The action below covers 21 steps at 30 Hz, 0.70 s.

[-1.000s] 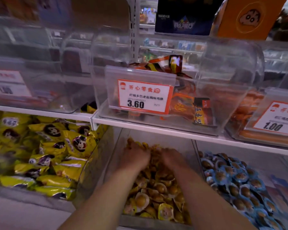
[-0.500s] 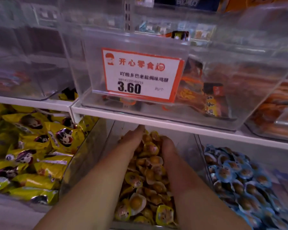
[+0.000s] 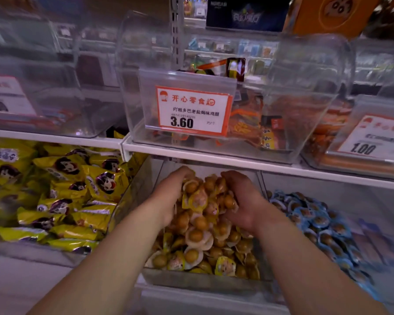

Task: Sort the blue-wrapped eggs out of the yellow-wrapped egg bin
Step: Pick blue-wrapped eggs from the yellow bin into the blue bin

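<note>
The clear bin [image 3: 198, 280] of yellow-wrapped eggs [image 3: 198, 237] sits on the lower shelf, straight ahead. Both my hands are inside it, cupping a heap of yellow-wrapped eggs lifted between them. My left hand [image 3: 168, 201] curls round the heap's left side, and my right hand [image 3: 241, 205] curls round its right side. The blue-wrapped eggs [image 3: 316, 223] fill the neighbouring bin on the right. No blue-wrapped egg shows among the yellow ones; those under my hands are hidden.
A white shelf edge [image 3: 237, 160] runs just above my hands, carrying a clear bin with a 3.60 price tag [image 3: 191, 110]. Yellow snack packets [image 3: 62, 192] fill the bin on the left. A 1.00 tag [image 3: 371, 139] hangs at the right.
My hands have drawn back from deep in the bin and come up with a heap of yellow-wrapped eggs scooped between them. The camera has tilted upward.
</note>
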Tool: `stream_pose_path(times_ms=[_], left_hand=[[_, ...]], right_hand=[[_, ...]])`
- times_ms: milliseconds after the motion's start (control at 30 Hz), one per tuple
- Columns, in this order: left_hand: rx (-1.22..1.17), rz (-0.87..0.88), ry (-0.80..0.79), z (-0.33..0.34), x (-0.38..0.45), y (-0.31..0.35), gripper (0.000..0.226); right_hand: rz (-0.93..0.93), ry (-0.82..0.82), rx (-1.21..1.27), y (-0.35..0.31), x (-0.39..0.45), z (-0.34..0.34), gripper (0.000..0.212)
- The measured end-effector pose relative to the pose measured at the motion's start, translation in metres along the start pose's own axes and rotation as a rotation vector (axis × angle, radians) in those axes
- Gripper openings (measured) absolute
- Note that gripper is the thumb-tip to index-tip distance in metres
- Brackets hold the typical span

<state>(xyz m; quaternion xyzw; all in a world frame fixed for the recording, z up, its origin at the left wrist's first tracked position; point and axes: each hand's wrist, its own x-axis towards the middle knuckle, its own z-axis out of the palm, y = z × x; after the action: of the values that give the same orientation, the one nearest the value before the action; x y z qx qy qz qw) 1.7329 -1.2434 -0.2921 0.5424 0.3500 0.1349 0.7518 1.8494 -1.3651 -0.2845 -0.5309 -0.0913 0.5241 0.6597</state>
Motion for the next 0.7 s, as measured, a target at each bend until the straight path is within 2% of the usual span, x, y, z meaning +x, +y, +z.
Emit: stream_pose_path(times_ms=[67,167,200,267,367,467,533,600,633,700], left_hand=[[0.317,0.07,0.065,-0.005,-0.024,-0.005,0.034],[0.954,0.345,0.095,-0.017,-0.057,-0.024,0.041],[1.101,0.426,0.113,-0.019,-0.066,-0.032,0.044],[1.221,0.55,0.173,-0.019,-0.077,-0.048,0.048],[1.318,0.652,0.19,-0.019,-0.085,-0.072,0.041],[1.407,0.629,0.165,-0.023,-0.089,-0.088,0.054],[1.43,0.62,0.203,-0.022,-0.085,-0.087,0.054],[1.509,0.587,0.222,-0.019,-0.078,-0.08,0.052],[1.542,0.574,0.216,-0.019,-0.073,-0.078,0.051],[1.553,0.572,0.188,-0.021,-0.064,-0.077,0.05]], right_hand=[[0.009,-0.035,-0.25,0.0,-0.018,0.003,0.035],[-0.131,0.139,-0.821,0.005,-0.032,-0.002,0.025],[-0.193,0.176,-0.993,0.006,-0.036,-0.004,0.023],[-0.221,0.206,-1.305,0.008,-0.042,-0.007,0.027],[-0.18,0.227,-1.664,0.021,-0.039,-0.012,0.04],[-0.321,0.225,-1.751,0.037,-0.032,-0.013,0.051],[-0.43,0.069,-1.709,0.044,-0.027,-0.009,0.048],[-0.396,-0.065,-1.711,0.052,-0.023,-0.007,0.041],[-0.382,-0.049,-1.732,0.055,-0.022,-0.008,0.038],[-0.382,0.087,-1.785,0.051,-0.025,-0.011,0.031]])
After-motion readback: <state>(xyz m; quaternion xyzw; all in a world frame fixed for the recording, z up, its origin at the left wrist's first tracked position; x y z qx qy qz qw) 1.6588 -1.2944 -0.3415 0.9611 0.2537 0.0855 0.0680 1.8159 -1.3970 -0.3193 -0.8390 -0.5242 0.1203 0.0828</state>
